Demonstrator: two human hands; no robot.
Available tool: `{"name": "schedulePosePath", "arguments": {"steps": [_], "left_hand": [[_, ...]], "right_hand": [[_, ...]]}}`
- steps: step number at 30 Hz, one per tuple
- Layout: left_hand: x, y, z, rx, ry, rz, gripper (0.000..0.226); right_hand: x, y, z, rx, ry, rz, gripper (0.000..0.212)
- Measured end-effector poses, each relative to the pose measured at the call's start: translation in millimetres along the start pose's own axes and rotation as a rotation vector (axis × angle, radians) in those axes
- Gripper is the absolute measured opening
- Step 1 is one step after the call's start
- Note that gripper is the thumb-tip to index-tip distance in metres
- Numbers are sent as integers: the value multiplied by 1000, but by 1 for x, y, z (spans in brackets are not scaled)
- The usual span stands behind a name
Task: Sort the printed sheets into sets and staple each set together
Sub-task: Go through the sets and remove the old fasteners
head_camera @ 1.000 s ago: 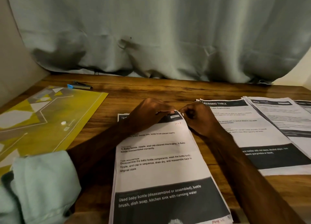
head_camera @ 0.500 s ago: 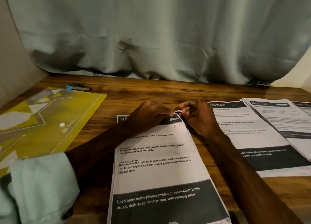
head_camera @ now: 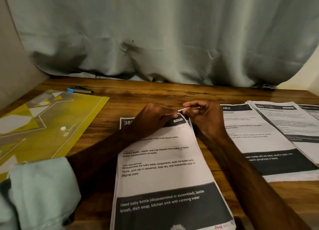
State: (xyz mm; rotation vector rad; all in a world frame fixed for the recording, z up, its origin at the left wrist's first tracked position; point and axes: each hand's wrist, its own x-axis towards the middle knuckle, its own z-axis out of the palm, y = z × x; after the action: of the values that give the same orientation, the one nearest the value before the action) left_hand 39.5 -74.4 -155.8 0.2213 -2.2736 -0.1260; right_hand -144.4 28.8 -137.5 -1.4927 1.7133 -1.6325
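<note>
**Head view, as I watch it from my remote post.** The baby-bottle sheet set lies flat on the wooden desk at 6 o'clock in the view. Its heading points to 12 o'clock and its foot runs off the lower edge.

- **Left grip:** The left grip rests palm-down on the head of the set. Its fingers lie fairly straight and press the dark heading band near the top right corner, grasping nothing.
- **Right grip:** The right grip, just at 3 o'clock of the left one, is clenched on that same corner. Its thumb and curled fingers pinch a small pale tip of paper lifted off the desk. A thin glint shows among those fingers, and I cannot tell what it is.
- **Stapler:** The stapler, blue at one end, lies alone at 10 o'clock of the set, well apart from both grips.
- **Other things:** A yellow folder lies flat at 9 o'clock. At 3 o'clock lies a second sheet set, overlapped on its right side by a third sheet stack. A grey-green curtain hangs along the desk's far edge at 12 o'clock. A mint sleeve covers the left arm at 8 o'clock.
</note>
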Motion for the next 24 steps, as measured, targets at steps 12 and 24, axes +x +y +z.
{"name": "schedulePosePath", "arguments": {"steps": [12,24], "left_hand": [[0,-2,0,1,26,-59,19],[2,-3,-5,7,-31,78,18]], "right_hand": [[-4,-11,-1,93,-29,-26,17],[4,5,-6,138,15,100,18]]}}
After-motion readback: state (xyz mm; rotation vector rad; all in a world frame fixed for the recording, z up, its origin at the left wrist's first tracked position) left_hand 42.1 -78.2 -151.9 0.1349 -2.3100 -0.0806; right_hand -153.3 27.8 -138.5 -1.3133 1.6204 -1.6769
